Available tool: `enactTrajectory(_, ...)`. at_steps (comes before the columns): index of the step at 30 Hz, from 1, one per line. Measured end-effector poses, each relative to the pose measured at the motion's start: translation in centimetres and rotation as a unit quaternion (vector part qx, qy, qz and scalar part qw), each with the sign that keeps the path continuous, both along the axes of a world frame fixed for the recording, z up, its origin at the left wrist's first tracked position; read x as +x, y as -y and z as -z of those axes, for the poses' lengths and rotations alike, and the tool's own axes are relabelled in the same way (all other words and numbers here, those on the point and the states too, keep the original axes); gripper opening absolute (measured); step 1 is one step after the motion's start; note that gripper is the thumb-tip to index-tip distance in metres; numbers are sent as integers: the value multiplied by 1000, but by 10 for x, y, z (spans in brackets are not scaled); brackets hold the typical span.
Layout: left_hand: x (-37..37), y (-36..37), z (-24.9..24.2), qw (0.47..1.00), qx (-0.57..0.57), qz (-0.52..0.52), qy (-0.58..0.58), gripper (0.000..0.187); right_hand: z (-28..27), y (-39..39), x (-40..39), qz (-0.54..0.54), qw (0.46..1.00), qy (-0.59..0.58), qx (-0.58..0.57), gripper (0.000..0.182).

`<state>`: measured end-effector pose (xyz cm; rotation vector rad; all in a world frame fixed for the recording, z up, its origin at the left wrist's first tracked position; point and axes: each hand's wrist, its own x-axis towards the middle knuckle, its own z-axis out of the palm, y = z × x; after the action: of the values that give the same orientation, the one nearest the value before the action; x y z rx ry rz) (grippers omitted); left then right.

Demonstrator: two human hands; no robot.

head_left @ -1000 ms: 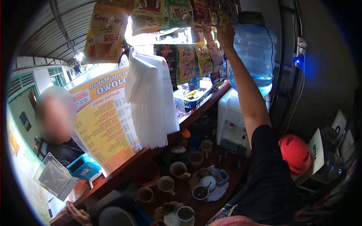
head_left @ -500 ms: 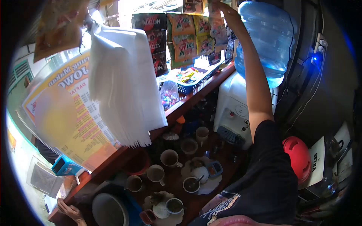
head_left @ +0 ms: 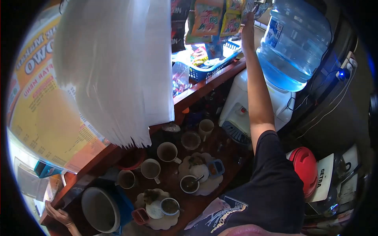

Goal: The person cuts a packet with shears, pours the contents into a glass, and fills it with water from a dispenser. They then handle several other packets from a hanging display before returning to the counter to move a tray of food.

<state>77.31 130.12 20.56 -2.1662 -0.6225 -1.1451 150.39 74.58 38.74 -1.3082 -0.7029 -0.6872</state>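
My right arm stretches up past the water dispenser, and my right hand point(head_left: 248, 24) is closed at a strip of silvery sachets point(head_left: 258, 8) by the hanging drink packets point(head_left: 206, 19). Its fingertips are small and partly hidden. At the lower left my left hand point(head_left: 59, 214) rests on the wooden ledge point(head_left: 73, 185), fingers spread and holding nothing. Between the arms, two scalloped plates point(head_left: 214, 185) point(head_left: 165, 223) carry rice, greens and small bowls. Several cups, one of them a pale mug point(head_left: 168, 152), stand behind them.
White plastic bags point(head_left: 114, 74) hang at the left centre before a yellow menu point(head_left: 43, 122). A blue basket point(head_left: 216, 69) of packets sits on the counter. The water dispenser point(head_left: 279, 96), red helmet point(head_left: 305, 169) and grey bucket point(head_left: 100, 208) stand around.
The view has moved closer to the hanging bags and sachets. My right hand has come down from the top of the sachet strips to their lower right side. My left hand stays on the ledge.
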Motion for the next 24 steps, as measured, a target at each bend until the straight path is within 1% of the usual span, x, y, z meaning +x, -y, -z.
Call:
enactTrajectory(1,2,1,-1,1000,16,3,5,63,2,-1,5,10,1000,0,15,75)
enactTrajectory(2,3,2,-2,1000,18,4,3,63,3,-6,13,53,998,17,33,72)
enactTrajectory(4,4,5,-4,1000,23,5,-1,63,9,-1,21,91,995,-17,21,73)
enactTrajectory(6,3,6,-4,1000,18,9,0,63,16,-1,21,103,994,-34,28,70)
enactTrajectory(9,5,6,-5,1000,17,7,6,63,29,3,10,67,996,-50,33,66)
enactTrajectory(12,4,3,-4,1000,20,9,9,61,47,6,-8,-19,997,-79,7,62)
enactTrajectory(13,4,4,-4,1000,20,7,7,61,48,8,-15,-28,994,-104,-29,61)
enactTrajectory(14,3,4,-4,1000,20,5,6,61,51,10,-23,-21,986,-138,-91,60)
enactTrajectory(15,2,2,-3,1000,27,-5,4,60,43,9,-39,36,964,-171,-202,51)
enactTrajectory(16,2,2,-3,1000,26,-7,4,60,36,8,-55,93,921,-190,-326,43)
enactTrajectory(17,2,3,-3,1000,24,-9,4,60,29,7,-70,136,865,-195,-442,35)
enactTrajectory(18,2,4,-3,1000,23,-11,3,59,22,-1,-74,186,812,-174,-525,36)
enactTrajectory(19,2,4,-3,1000,21,-13,2,57,33,1,-53,146,828,-146,-521,37)
enactTrajectory(20,2,4,-4,1000,19,-16,-1,57,55,3,-15,106,842,-118,-515,38)
enactTrajectory(21,2,4,-4,1000,17,-20,-4,57,85,10,47,90,833,-24,-545,40)
enactTrajectory(22,1,5,-4,1000,14,-25,-8,57,106,16,90,73,816,70,-569,41)
enactTrajectory(24,3,6,-5,1000,15,-23,-7,57,84,-12,42,40,803,55,-592,48)
